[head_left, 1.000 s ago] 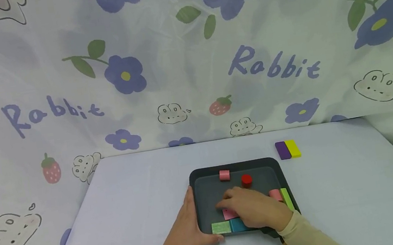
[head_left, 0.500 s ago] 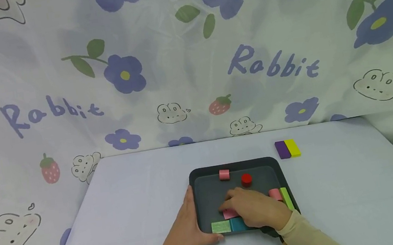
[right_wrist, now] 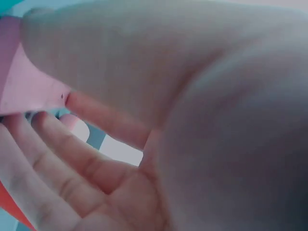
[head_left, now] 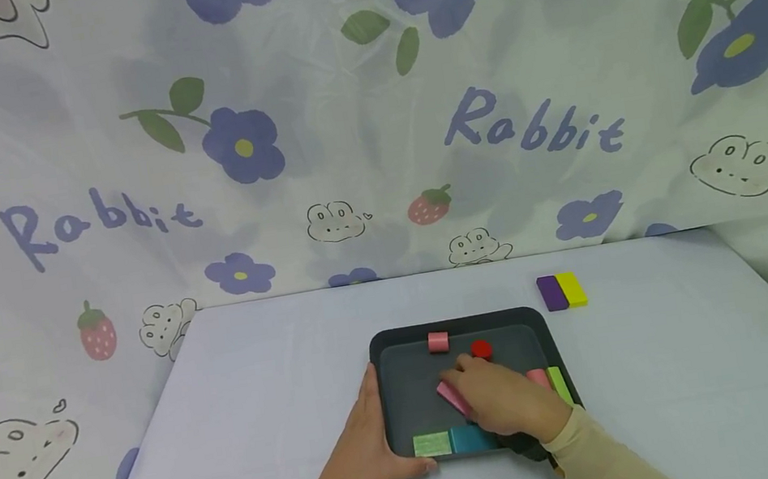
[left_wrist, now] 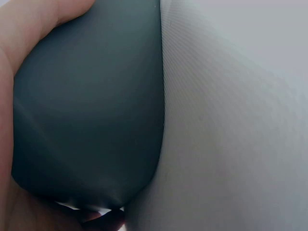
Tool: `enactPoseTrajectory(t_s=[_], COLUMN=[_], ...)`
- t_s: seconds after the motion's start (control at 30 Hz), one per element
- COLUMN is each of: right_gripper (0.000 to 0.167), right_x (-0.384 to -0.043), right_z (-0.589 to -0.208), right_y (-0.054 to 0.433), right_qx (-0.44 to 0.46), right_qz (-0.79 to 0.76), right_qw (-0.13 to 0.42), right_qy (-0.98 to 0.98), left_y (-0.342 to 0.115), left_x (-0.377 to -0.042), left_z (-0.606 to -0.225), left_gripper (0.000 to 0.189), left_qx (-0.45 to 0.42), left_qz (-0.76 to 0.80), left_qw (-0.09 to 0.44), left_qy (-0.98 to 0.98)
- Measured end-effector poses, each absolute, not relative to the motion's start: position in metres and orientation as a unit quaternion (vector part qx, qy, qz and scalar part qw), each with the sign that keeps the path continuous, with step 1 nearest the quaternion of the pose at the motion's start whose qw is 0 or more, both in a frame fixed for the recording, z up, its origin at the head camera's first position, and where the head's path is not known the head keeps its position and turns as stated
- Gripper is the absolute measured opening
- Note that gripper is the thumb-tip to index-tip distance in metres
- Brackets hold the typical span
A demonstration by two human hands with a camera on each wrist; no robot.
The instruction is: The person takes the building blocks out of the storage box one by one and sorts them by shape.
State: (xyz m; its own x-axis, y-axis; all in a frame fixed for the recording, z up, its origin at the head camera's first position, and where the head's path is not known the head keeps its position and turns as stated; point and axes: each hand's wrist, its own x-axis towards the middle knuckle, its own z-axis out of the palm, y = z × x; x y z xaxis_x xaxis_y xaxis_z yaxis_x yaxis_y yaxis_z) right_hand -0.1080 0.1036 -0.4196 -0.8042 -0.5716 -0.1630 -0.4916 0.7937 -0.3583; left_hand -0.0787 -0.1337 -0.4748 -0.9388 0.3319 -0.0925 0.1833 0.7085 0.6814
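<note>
Here, the right hand (head_left: 502, 395) has its thumb and fingers drawn together in a pinch on a pink block (head_left: 453, 399), just off the middle of the dark tray (head_left: 405, 388) toward 9 o'clock; the block's bare end slants toward 11 o'clock, and whether it touches the tray floor I cannot tell; the left hand (head_left: 366, 459) is spread around the tray's corner at 8 o'clock, gripping it with thumb along the near edge and fingers up the side wall.

Inside the tray a pink cylinder (head_left: 439, 342) lies at 11 o'clock; a red piece (head_left: 482, 351) sits at 12, just beyond the right hand; a lime strip (head_left: 560, 386) is at 3; a pale green block (head_left: 432, 445) at 7 touches a blue block (head_left: 473, 438) at 6; outside, toward 1 o'clock, a purple block (head_left: 552, 293) and a yellow block (head_left: 571, 289) lie side by side on the white table (head_left: 265, 387).
</note>
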Motion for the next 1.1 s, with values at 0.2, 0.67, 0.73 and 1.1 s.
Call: enactPoseTrajectory(t_s=[0.2, 0.67, 0.73, 1.1], right_gripper=[0.052, 0.062, 0.062, 0.059], right_x=[-0.116, -0.124, -0.124, -0.126], right_z=[-0.422, -0.428, -0.429, -0.432], right_y=[0.111, 0.114, 0.114, 0.115], right_qx=[-0.273, -0.253, -0.256, -0.271], right_qz=[-0.181, -0.211, -0.214, -0.229], right_qw=[0.131, 0.142, 0.141, 0.127], right_qy=[0.936, 0.933, 0.932, 0.926], left_y=[-0.134, -0.133, -0.133, -0.135], left_x=[-0.078, -0.078, -0.078, -0.078], left_z=[-0.475, -0.475, -0.476, -0.478], left_gripper=[0.150, 0.150, 0.150, 0.151], left_qx=[0.149, 0.145, 0.145, 0.150], left_qz=[0.361, 0.361, 0.361, 0.363], left_qw=[0.096, 0.099, 0.098, 0.092], left_qy=[0.916, 0.916, 0.916, 0.915])
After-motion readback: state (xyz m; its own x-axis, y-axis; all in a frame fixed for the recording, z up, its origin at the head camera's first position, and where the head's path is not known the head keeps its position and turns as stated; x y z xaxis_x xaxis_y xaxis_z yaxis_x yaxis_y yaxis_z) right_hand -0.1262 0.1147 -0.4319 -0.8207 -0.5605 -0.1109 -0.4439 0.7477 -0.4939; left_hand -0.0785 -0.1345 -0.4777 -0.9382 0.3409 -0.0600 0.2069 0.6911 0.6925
